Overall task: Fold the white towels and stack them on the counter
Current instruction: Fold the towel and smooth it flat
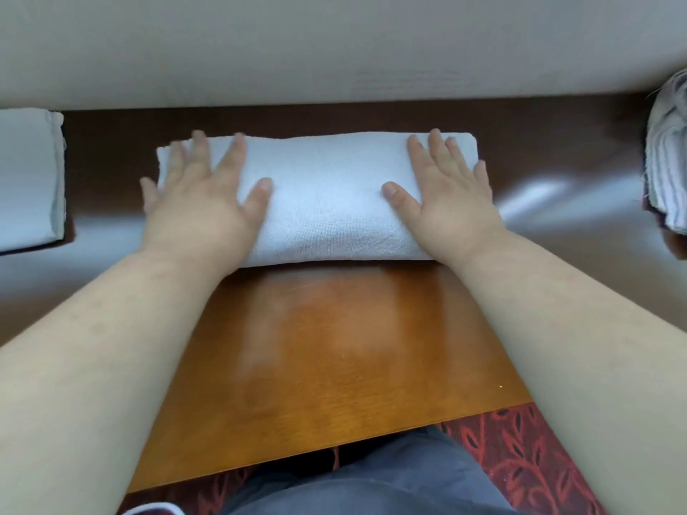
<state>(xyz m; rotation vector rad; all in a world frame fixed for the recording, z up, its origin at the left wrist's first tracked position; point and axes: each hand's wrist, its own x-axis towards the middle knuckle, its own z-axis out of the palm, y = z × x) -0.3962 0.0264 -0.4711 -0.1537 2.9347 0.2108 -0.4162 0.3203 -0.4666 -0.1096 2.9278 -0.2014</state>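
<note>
A white towel (327, 202), folded into a long strip, lies across the middle of the wooden counter (334, 347). My left hand (200, 202) lies flat on its left end with the fingers spread. My right hand (446, 195) presses flat on its right end, fingers straight. A folded white towel (29, 180) sits at the far left edge of the counter. At the far right edge is a pile of loose white towels (669, 154), partly cut off by the frame.
A pale wall (334, 42) runs right behind the counter. The counter's front edge is near my body, with red patterned carpet (520, 459) below and my grey trousers (390, 485) in view.
</note>
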